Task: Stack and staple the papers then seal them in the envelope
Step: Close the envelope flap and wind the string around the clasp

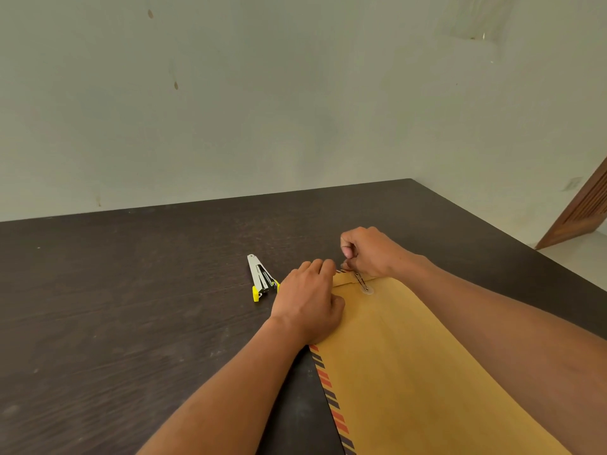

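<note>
A brown envelope (410, 366) with a red and black striped edge lies flat on the dark table (131, 307), its flap end pointing away from me. My left hand (310, 303) presses down on the envelope's far left corner, by the flap. My right hand (368, 251) pinches the closure string (359, 280) just beyond the flap; the string runs down to a round button (367, 289). No papers are visible; the envelope hides whatever is inside. A silver and yellow stapler (261, 279) lies just left of my left hand.
The table's far edge meets a pale wall (295, 93). Its right edge drops off to a light floor, where a wooden door (581, 211) stands at the far right.
</note>
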